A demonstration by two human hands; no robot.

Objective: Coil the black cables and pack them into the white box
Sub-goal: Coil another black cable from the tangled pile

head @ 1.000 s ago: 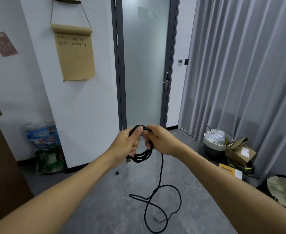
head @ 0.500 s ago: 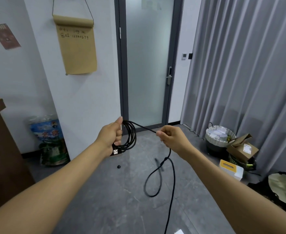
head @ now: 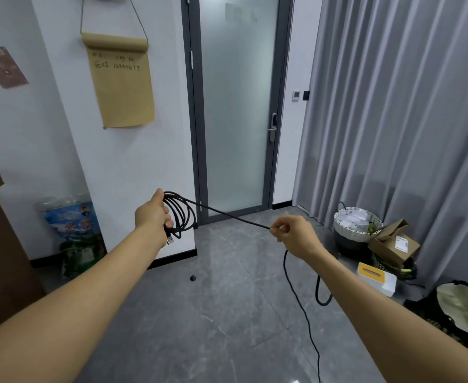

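My left hand [head: 151, 215] grips a coil of black cable [head: 184, 214] with several loops, a USB plug dangling below the fist. A straight stretch of the same cable runs right and down to my right hand [head: 293, 234], which pinches it between thumb and fingers. Below my right hand the loose cable [head: 302, 308] hangs toward the grey floor and leaves the frame at the bottom. A white box with a yellow top [head: 376, 278] sits on the floor at the right.
A white basket [head: 356, 220] and an open cardboard box [head: 394, 243] stand by the grey curtain. A black bag [head: 462, 308] lies at the far right. A small black object [head: 193, 278] lies on the floor. Printed bags [head: 73, 230] lean against the wall; a glass door is ahead.
My hands have parted: the right one slid out along the cable to the right, the left stayed with the coil. The hanging cable has lifted and straightened.
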